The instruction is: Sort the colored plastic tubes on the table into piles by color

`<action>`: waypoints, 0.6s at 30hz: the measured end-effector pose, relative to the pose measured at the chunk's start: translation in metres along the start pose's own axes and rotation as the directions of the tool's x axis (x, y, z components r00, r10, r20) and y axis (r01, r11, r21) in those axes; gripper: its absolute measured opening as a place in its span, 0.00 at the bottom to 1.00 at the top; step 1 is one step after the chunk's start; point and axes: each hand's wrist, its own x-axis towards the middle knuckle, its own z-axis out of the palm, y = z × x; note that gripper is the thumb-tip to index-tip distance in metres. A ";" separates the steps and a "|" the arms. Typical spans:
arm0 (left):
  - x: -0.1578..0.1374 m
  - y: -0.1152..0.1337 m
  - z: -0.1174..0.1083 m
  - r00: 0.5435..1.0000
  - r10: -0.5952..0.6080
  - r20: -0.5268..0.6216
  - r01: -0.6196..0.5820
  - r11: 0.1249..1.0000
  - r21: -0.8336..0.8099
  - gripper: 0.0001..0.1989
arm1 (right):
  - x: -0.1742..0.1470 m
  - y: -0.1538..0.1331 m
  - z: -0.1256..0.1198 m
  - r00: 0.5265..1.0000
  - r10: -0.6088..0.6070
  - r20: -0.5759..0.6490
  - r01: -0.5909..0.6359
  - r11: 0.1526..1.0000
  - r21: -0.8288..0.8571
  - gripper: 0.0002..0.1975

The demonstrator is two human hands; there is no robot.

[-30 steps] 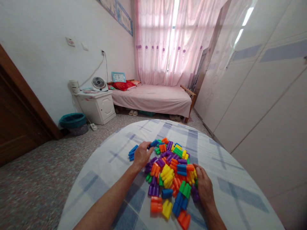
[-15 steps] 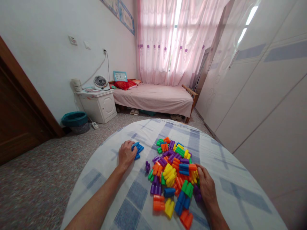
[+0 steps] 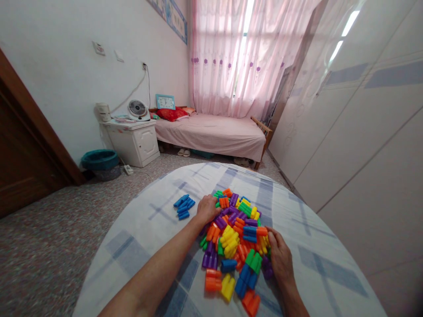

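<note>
A heap of plastic building blocks [image 3: 230, 242] in orange, yellow, green, purple and blue lies on the round table. My left hand [image 3: 208, 209] is at the heap's upper left edge, over purple and green blocks. Its fingers look apart and bent, with the tips partly hidden. On the heap's right side, my right hand [image 3: 280, 253] has thumb and forefinger closed on the end of an orange block [image 3: 262, 231], which sits against a blue block [image 3: 250, 233]. A small group of blue blocks [image 3: 184, 206] lies apart, left of my left hand.
A checked cloth [image 3: 139, 264] covers the table. Beyond stand a pink-covered bed [image 3: 214, 132], a white bedside cabinet [image 3: 145, 143] with a fan [image 3: 138, 109], and a teal-lined bin [image 3: 100, 160]. A tall white wardrobe [image 3: 350, 145] runs along the right.
My left hand has left the blue blocks and moved right to the heap's edge. The separate blue group now shows fully. My right hand stays by the orange block; the view has shifted slightly.
</note>
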 end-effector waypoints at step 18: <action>0.012 0.005 0.015 0.997 0.049 -0.059 -0.054 0.994 -0.092 0.15 | 0.000 0.004 0.000 1.000 0.013 0.020 -0.013 1.000 -0.014 0.28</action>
